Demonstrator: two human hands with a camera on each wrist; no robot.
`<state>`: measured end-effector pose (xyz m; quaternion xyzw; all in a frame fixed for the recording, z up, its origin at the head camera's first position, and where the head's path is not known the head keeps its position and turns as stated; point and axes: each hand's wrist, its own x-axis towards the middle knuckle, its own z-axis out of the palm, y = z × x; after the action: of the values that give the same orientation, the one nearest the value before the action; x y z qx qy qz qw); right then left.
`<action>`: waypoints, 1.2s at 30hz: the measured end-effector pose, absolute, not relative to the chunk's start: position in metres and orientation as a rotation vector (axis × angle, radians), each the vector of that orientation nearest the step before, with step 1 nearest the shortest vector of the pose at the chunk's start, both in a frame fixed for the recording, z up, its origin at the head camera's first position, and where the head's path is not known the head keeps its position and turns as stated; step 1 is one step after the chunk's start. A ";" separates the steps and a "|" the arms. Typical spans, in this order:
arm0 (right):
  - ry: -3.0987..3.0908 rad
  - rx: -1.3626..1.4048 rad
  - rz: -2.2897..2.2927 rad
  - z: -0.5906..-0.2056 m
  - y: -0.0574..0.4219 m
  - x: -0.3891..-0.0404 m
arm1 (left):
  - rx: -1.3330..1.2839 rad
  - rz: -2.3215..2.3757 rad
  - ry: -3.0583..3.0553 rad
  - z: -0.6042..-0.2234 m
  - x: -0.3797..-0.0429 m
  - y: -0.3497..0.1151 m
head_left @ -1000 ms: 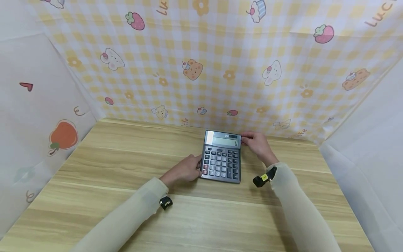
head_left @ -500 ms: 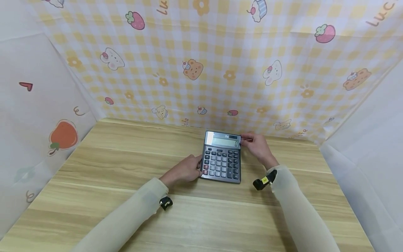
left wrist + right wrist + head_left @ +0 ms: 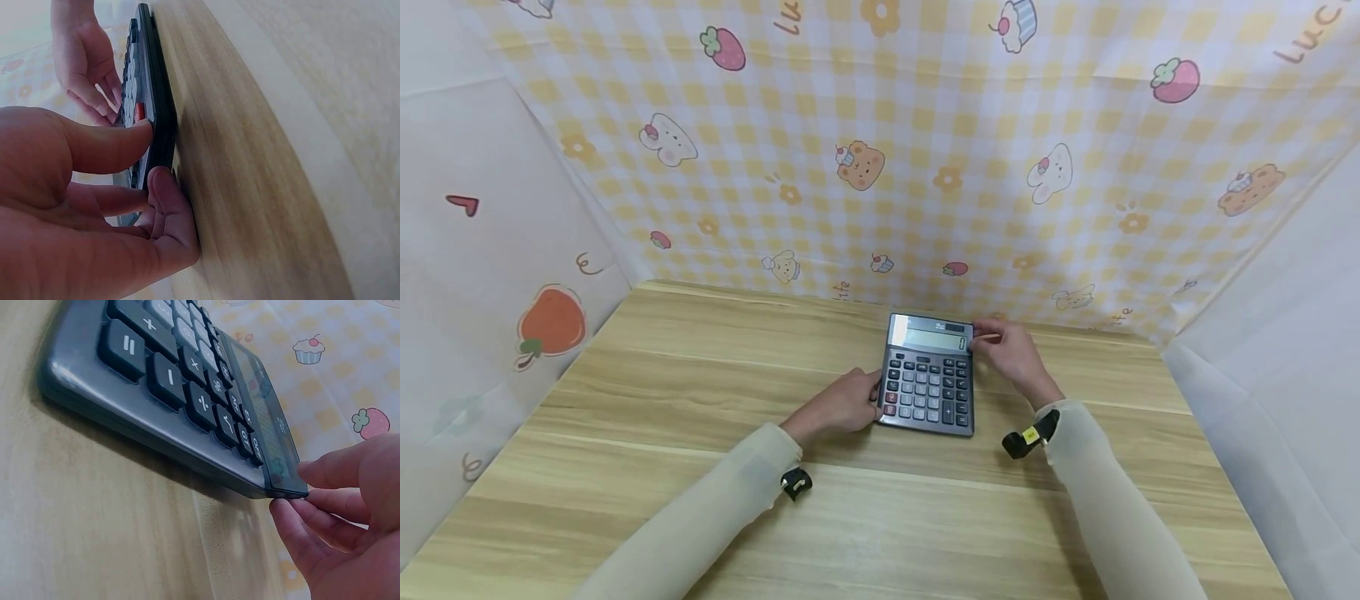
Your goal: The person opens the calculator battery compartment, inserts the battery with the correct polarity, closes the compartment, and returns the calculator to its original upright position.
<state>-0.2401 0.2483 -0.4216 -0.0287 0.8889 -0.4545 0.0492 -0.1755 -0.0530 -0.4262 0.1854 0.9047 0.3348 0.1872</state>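
Observation:
A grey desk calculator (image 3: 927,386) lies near the back of the wooden table, its display showing 0. At its lower left edge, my left hand (image 3: 844,402) pinches it; the left wrist view shows the thumb (image 3: 119,145) on the top face near a red key and a fingertip (image 3: 165,187) low against the side. My right hand (image 3: 1015,358) grips the upper right corner. In the right wrist view, the thumb (image 3: 334,469) lies on the display end and other fingers are at the edge and partly beneath. That display end looks raised off the table there.
Behind the table (image 3: 722,350) hangs a yellow checked cloth (image 3: 917,225) with cartoon prints, close to the calculator's far end. White sheets (image 3: 1292,333) stand along both sides. Black wrist straps sit at both beige sleeves (image 3: 737,475).
The right hand has shifted slightly nearer, its thumb now reaching over the display's edge. The calculator and left hand have hardly moved.

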 end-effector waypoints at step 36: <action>2.838 -0.340 -1.139 -0.426 0.247 -0.196 | 0.597 1.010 2.477 -0.434 -0.180 -0.057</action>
<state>-0.1959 0.2470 -0.4257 -0.1104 0.9219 -0.3699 0.0323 -0.1797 -0.0575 -0.4345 0.2135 0.8856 0.3611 0.1992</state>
